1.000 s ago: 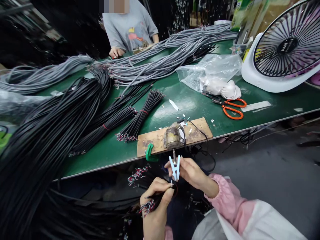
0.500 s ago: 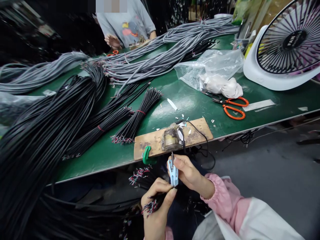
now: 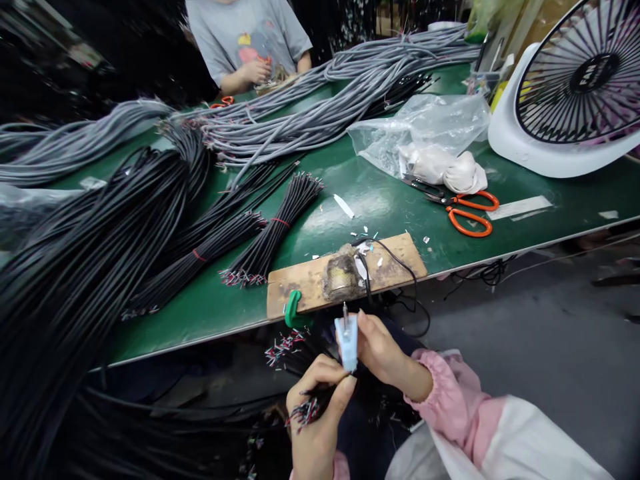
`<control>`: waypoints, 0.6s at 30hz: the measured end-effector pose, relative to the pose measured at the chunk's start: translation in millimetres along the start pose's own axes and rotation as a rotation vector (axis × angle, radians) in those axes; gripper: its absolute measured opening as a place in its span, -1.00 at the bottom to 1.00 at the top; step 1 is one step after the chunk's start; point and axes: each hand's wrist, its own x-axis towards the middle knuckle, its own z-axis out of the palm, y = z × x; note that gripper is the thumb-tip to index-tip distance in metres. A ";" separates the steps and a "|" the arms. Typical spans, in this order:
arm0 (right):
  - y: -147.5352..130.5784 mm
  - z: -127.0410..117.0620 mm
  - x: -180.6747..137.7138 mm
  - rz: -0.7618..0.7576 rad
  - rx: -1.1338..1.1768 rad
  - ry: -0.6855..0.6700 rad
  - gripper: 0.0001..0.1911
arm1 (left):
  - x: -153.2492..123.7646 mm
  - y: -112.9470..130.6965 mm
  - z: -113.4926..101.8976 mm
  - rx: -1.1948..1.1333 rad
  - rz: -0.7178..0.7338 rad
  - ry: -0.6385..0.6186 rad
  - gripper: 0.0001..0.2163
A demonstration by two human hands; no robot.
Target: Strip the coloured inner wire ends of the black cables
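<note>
My left hand [image 3: 320,413] is closed around a bunch of black cables [image 3: 306,412], whose stripped ends show red, white and black wires. Its thumb and index finger pinch a dark piece just under a light blue plastic clip [image 3: 349,347] that resembles a clothes peg. On the clip's far side my right hand [image 3: 380,347] has its thumb and fingers closed on it. A thin metal pin-like part [image 3: 345,313] sticks up from the clip, pointing at the table edge. What grips that metal part is hidden.
A stained wooden board [image 3: 293,290] with a crusted block [image 3: 341,277] is held at the table edge by a green clamp [image 3: 293,310]. Orange-handled scissors [image 3: 470,212], a white fan [image 3: 525,150] and cable bundles [image 3: 280,230] lie beyond. Across the table sits a person [image 3: 250,47].
The clip has turned in my fingers, now showing a broad face instead of its two legs. My hands have shifted slightly right. The person opposite has brought a hand to something orange.
</note>
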 end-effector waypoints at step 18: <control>-4.3 -32.4 -61.6 -0.148 -0.497 -0.127 -0.71 | -34.8 -48.6 -8.0 0.110 -0.036 -0.038 -0.85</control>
